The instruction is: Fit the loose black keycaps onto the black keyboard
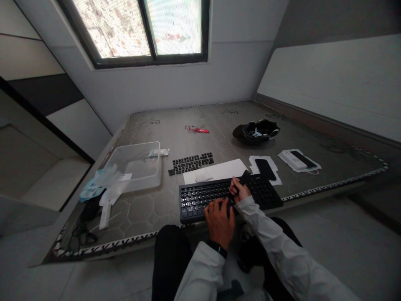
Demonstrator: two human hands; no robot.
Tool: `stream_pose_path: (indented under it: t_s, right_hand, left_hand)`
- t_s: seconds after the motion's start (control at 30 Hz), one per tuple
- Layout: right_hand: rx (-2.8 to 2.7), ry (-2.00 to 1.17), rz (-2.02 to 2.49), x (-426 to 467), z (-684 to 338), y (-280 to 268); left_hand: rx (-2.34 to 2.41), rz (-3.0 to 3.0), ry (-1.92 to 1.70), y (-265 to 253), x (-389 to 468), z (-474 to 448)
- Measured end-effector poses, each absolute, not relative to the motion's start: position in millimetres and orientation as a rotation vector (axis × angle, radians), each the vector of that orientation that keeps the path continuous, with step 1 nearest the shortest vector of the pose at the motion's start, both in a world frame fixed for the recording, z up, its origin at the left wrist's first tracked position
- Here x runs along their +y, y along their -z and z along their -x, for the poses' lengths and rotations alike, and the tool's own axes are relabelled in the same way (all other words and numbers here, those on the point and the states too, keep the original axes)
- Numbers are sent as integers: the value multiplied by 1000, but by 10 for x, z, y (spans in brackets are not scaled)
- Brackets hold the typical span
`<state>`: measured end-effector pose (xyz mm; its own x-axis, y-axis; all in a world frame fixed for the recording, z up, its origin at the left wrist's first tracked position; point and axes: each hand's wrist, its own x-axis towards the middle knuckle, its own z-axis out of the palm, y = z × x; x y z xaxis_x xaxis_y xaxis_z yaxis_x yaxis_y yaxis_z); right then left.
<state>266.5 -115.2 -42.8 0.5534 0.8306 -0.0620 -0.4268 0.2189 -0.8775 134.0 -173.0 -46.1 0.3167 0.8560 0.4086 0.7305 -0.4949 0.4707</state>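
A black keyboard [200, 196] lies near the front edge of the mattress, with many keycaps off its left part and keys still on its right end. My left hand [219, 221], with a dark band at the wrist, rests on the keyboard's front middle, fingers apart and bent over it. Just right of it, my right hand [239, 190] is closed above the keys, its fingertips pinched together; whatever it holds is too small to tell. Behind the keyboard, loose black keycaps [191, 163] stand in rows. Between them lies a white sheet [219, 169] with a crumpled white tissue [203, 177] on it.
A clear plastic bin [134, 184] stands left, beside blue-white packaging [92, 186], a white stick-like item [105, 215] and dark cables [83, 234]. Right are a phone [265, 169] on a white cloth, another white-wrapped device [297, 160] and a cap [260, 130]. A red packet [199, 130] lies farther back.
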Motion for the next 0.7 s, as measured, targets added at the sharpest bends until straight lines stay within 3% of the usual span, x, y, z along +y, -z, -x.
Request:
stream_pose_path:
  t_s: [0.7]
  right_hand:
    - [-626,-875,1196,-1232,-2476,362]
  left_hand:
    - [1542,-2354,-813,371,-1712,-1347]
